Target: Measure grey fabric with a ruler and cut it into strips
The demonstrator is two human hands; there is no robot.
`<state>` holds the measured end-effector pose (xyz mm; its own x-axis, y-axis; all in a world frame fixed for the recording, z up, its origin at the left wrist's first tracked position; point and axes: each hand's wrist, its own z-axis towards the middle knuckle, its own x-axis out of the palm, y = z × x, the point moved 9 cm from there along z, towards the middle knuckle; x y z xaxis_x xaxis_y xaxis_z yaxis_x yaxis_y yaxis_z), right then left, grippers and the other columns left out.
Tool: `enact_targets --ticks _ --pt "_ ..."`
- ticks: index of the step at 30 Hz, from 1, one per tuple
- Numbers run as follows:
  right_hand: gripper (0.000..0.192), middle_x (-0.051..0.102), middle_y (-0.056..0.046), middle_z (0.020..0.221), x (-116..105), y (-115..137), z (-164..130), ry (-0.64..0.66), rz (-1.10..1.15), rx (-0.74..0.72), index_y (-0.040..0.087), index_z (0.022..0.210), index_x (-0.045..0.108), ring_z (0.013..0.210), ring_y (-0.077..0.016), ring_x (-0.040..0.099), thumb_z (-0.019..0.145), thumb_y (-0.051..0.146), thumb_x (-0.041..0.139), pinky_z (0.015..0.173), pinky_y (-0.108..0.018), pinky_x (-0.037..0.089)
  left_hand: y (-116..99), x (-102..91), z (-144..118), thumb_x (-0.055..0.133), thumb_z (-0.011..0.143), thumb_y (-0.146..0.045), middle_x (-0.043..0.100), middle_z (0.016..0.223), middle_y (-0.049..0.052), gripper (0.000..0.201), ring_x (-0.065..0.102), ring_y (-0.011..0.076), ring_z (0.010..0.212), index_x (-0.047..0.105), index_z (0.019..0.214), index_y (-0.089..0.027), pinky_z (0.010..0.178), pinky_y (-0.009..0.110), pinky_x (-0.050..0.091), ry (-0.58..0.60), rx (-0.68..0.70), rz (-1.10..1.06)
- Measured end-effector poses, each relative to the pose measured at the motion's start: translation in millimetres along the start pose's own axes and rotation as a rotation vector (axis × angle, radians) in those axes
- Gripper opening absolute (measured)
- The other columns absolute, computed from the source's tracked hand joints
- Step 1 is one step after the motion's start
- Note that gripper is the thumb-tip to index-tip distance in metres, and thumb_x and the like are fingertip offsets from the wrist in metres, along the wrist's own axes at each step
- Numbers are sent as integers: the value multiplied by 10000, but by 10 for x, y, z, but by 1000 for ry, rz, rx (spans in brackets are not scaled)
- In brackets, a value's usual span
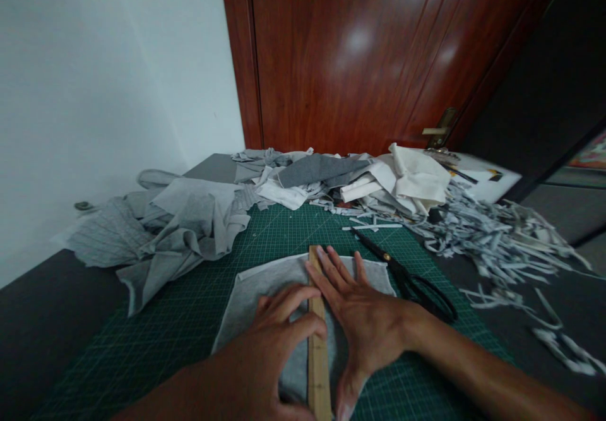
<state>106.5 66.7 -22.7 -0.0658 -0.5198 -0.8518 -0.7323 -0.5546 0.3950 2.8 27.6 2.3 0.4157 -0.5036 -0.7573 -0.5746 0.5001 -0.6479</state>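
Observation:
A piece of light grey fabric (pixel 265 288) lies on the green cutting mat (pixel 199 320), with a wooden ruler (pixel 319 370) running lengthwise over its middle. My right hand (pixel 362 314) is flat with fingers spread, pressing on the fabric and the ruler's right edge near its far end. From the left, my left hand (pixel 279 339) arches over the fabric, its bent fingers apart and their tips touching the ruler. Its thumb is partly out of frame at the bottom. Black-handled scissors (pixel 402 272) lie beyond my right hand, blades pointing away to the left.
Crumpled grey cloth (pixel 184 225) is heaped at the left. Grey and white fabric pieces (pixel 326 171) pile up along the back. Many thin cut strips (pixel 492 244) lie tangled at the right. A white wall (pixel 118 80) and a brown wooden door (pixel 341 61) stand behind.

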Motion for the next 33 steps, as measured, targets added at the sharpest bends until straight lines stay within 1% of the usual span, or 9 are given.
enact_targets --ticks 3,5,9,13,18,21,25,29,33 --pt "1862 -301 -203 1723 -24 17 0 4 25 -13 190 1670 -235 1519 -557 -331 369 790 953 1093 -824 -291 -14 0 -2 873 740 -340 462 1596 47 496 337 415 1548 690 1201 -321 1271 664 213 -4 -30 -3" --pt "1854 -315 -190 1719 -17 2 -1 35 17 11 187 1665 -239 1514 -541 -353 379 796 948 1092 -804 -311 -25 2 -5 819 789 -309 461 1598 46 445 346 397 1546 679 1211 -321 1270 660 224 -11 -44 2" --pt "1831 -360 -167 1699 0 -16 -14 80 1 45 190 1636 -289 1514 -491 -390 414 825 919 1091 -754 -352 -6 8 -4 845 755 -301 454 1616 50 584 341 384 1550 645 1302 -322 1283 639 214 -47 -62 21" --pt "1853 -297 -203 1732 -33 -15 -38 10 52 24 165 1623 -317 1545 -517 -323 411 829 917 1137 -744 -315 44 42 9 876 728 -329 443 1640 47 828 352 388 1546 548 1488 -360 1291 647 187 -53 -57 19" --pt "1836 -182 -275 1763 -38 -54 -68 -99 44 -19 108 1670 -229 1573 -560 -236 423 869 885 1167 -771 -255 98 52 2 902 717 -379 431 1650 55 878 361 407 1535 539 1516 -375 1285 656 186 -79 -28 36" --pt "1829 15 -333 1755 -48 -69 -79 -167 37 -38 71 1701 -99 1586 -596 -42 385 872 887 1213 -788 -138 146 60 -7 909 710 -448 399 1665 59 888 376 425 1516 543 1516 -379 1276 670 203 -80 -38 43" --pt "1765 256 -281 1673 -92 -58 -117 -264 52 -65 87 1710 94 1511 -556 231 344 859 903 1262 -729 125 163 33 -24 927 666 -433 391 1656 63 882 377 431 1497 591 1477 -346 1255 613 308 -125 -55 87" --pt "1699 328 -265 1606 -91 -81 -135 -303 41 -68 81 1682 237 1423 -536 326 335 888 887 1234 -737 198 112 -30 -50 949 607 -367 428 1614 57 834 388 418 1472 645 1383 -323 1250 570 334 -211 -67 107" --pt "1651 412 -252 1532 -59 -42 -107 -292 11 -145 82 1670 293 1381 -497 381 362 904 874 1210 -695 285 85 -33 -27 932 615 -364 423 1603 75 805 383 422 1469 644 1363 -290 1246 575 336 -183 -70 117"
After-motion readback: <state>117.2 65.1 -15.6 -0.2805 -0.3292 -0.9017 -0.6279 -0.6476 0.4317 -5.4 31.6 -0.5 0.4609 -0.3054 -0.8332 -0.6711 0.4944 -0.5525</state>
